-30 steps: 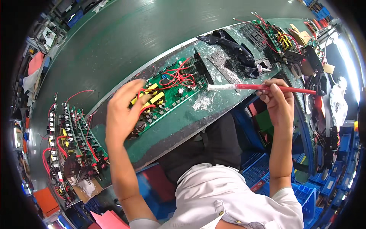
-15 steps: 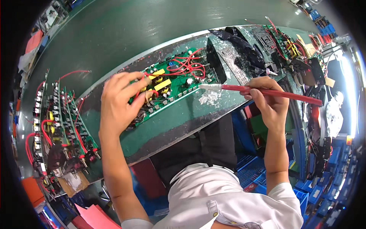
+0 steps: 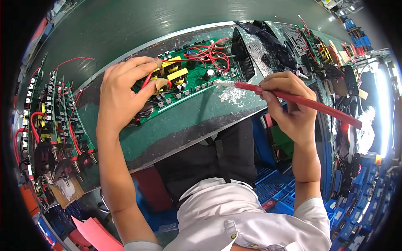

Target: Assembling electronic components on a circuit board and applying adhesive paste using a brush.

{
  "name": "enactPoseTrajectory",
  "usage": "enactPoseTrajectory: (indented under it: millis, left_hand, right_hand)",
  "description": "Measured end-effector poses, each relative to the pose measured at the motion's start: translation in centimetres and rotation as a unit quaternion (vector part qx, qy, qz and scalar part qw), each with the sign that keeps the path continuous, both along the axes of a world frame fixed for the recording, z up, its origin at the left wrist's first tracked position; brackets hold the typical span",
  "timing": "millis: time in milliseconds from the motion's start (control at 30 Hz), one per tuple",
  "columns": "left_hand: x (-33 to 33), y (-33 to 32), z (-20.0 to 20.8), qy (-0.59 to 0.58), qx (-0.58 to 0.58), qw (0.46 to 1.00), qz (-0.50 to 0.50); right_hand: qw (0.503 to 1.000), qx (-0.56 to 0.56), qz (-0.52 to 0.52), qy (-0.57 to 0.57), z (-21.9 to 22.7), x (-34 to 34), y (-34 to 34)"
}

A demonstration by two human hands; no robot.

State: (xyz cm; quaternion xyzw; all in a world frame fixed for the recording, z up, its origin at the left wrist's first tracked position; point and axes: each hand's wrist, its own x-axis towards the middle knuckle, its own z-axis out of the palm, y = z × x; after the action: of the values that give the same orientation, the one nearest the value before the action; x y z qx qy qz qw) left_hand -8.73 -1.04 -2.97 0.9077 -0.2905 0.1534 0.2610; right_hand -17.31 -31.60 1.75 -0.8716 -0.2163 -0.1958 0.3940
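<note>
A green circuit board (image 3: 190,87) with yellow-wrapped transformers, looped red wires and a row of metal-tabbed parts along its near edge lies on the bench. My left hand (image 3: 119,94) is closed on its left part, thumb and fingers around the components there; a tan covering shows on the thumb tip. Pinched in my right hand (image 3: 293,102) is a red-handled brush (image 3: 339,116), its bristles white with paste. The brush tip is at the board's near edge, by the right end of the metal-tabbed row. Whether it touches is hard to see.
White paste (image 3: 232,96) is smeared on the bench near the board. A black finned plate (image 3: 243,54) stands at the board's right end. Several similar boards (image 3: 54,113) stand upright at the left, and more boards (image 3: 318,50) sit at the far right, near black cloth (image 3: 272,46).
The brush has moved left along with my right hand, its tip now at the board's near edge. My left hand stays on the board. The whole view has shifted slightly.
</note>
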Motion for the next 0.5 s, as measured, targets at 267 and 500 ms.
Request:
enactPoseTrajectory:
  millis: [267,500]
  left_hand:
    - [0.0,-0.28,0.03,-0.001,-0.017,1.0,0.003]
    - [-0.09,-0.31,0.5,-0.007,0.002,1.0,-0.001]
  right_hand:
    - [1.0,0.026,-0.015,0.004,-0.06,-0.49,-0.41]
    - [1.0,-0.003,0.011,0.024,-0.18,-0.6,-0.76]
